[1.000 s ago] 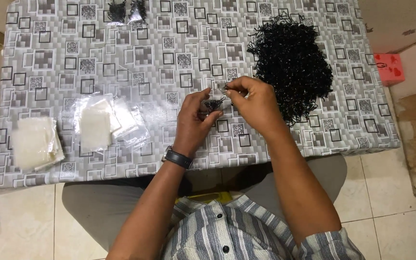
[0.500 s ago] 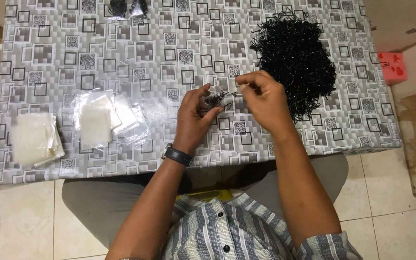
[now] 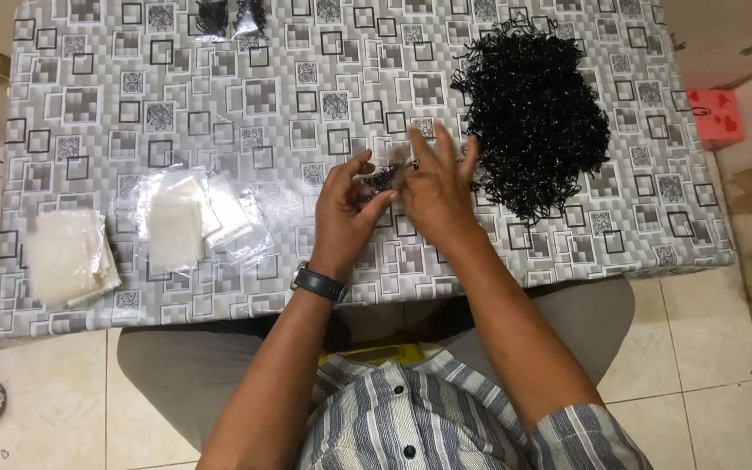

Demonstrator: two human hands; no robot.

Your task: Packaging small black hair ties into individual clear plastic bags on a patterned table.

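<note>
At nine o'clock on the table [image 3: 219, 87], near its front edge, lies a stack of clear plastic bags [image 3: 64, 257]; just beside it toward centre sits a looser spread of the same bags [image 3: 193, 218], fanned, probably so single ones lift off easily. Both lie within reach of the left arm. Centre: left hand [image 3: 345, 213], a dark watch [image 3: 319, 283] on its wrist, is curled narrow, thumb and fingertips pinching a small bunch of black bands [image 3: 382, 180], held just above the cloth. Right hand [image 3: 433, 187] touches the left, fingers fanned toward twelve o'clock, palm down over the bunch; whether it grips anything, cannot tell. At two o'clock, near the right hand, sits the large heap of black bands [image 3: 533, 113], the likely supply. Both forearms angle inward from six o'clock.
</note>
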